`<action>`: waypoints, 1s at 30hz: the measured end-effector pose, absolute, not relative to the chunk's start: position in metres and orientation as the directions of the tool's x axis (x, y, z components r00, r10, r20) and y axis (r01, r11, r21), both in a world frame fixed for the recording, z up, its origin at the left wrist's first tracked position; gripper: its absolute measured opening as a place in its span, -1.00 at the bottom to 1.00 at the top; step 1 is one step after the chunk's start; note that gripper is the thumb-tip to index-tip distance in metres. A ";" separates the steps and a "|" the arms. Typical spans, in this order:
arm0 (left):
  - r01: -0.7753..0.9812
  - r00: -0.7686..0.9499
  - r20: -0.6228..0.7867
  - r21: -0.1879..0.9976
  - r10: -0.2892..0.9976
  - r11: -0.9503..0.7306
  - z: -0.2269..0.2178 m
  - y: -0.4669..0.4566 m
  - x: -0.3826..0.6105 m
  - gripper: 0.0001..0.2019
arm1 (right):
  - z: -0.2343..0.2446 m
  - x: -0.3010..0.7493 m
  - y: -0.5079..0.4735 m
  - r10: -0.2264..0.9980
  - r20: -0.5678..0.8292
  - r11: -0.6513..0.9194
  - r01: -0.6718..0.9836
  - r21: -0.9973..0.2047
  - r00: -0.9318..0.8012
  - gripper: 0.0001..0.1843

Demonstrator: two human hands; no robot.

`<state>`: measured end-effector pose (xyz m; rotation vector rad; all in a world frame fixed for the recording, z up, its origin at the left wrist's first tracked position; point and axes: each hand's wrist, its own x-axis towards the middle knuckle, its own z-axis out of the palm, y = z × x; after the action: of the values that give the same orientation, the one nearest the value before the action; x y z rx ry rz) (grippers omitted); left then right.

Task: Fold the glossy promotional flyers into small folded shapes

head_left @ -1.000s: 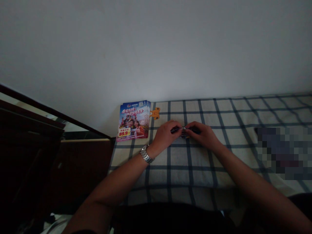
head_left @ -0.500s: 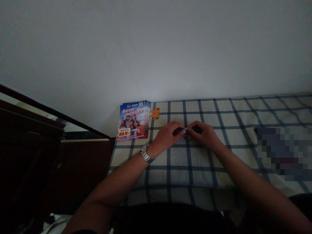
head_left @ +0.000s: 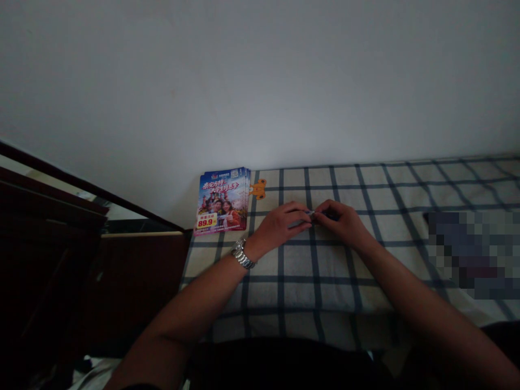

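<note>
Over the checked cloth, my left hand [head_left: 281,224] and my right hand [head_left: 342,221] meet at their fingertips. Between them is a small piece of folded paper [head_left: 311,213], mostly hidden by the fingers, with a pale grey part showing. The left fingers lie closed over its left side, and the right thumb and forefinger pinch its right end. A metal watch is on my left wrist. To the left of my hands, a stack of printed flyers [head_left: 221,203] lies by the wall.
An orange bear-shaped figure [head_left: 258,189] is beside the flyers. The checked cloth [head_left: 298,295] covers the surface up to the white wall [head_left: 284,81]. A blurred-out dark object [head_left: 467,252] lies at the right. Dark wooden furniture [head_left: 134,276] stands at the left.
My left fingers have stretched further over the folded paper. Its dark printed part is now covered, and a paler part shows. My right hand has barely shifted.
</note>
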<state>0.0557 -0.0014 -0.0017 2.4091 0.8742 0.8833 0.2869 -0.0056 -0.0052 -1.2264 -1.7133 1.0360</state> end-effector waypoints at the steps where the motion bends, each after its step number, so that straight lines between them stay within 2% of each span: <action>1: 0.408 0.591 0.427 0.575 0.685 -0.710 -0.002 -0.001 0.056 -0.86 | -0.005 0.287 -0.006 0.960 0.130 0.210 0.329 -0.921 -0.248 -0.73; 12: 0.376 0.523 0.399 0.685 0.753 -0.624 -0.002 -0.002 0.058 -0.90 | -0.007 0.288 -0.006 0.944 0.116 0.213 0.300 -0.930 -0.309 -0.72; 21: 0.367 0.482 0.418 0.702 0.770 -0.611 0.000 -0.002 0.059 -0.94 | -0.004 0.288 -0.007 0.946 0.092 0.210 0.373 -0.904 -0.310 -0.65; 25: 0.367 0.457 0.411 0.721 0.789 -0.588 0.004 -0.002 0.058 -0.95 | -0.001 0.289 -0.008 0.936 0.146 0.271 0.391 -0.879 -0.320 -0.66; 30: 0.370 0.439 0.406 0.731 0.802 -0.573 0.002 -0.003 0.058 -0.92 | -0.005 0.289 -0.007 0.942 0.158 0.274 0.407 -0.871 -0.295 -0.68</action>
<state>0.0580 -0.0031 0.0021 2.1430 0.9804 1.0247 0.2889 -0.0067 -0.0045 -1.2207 -1.8394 0.9622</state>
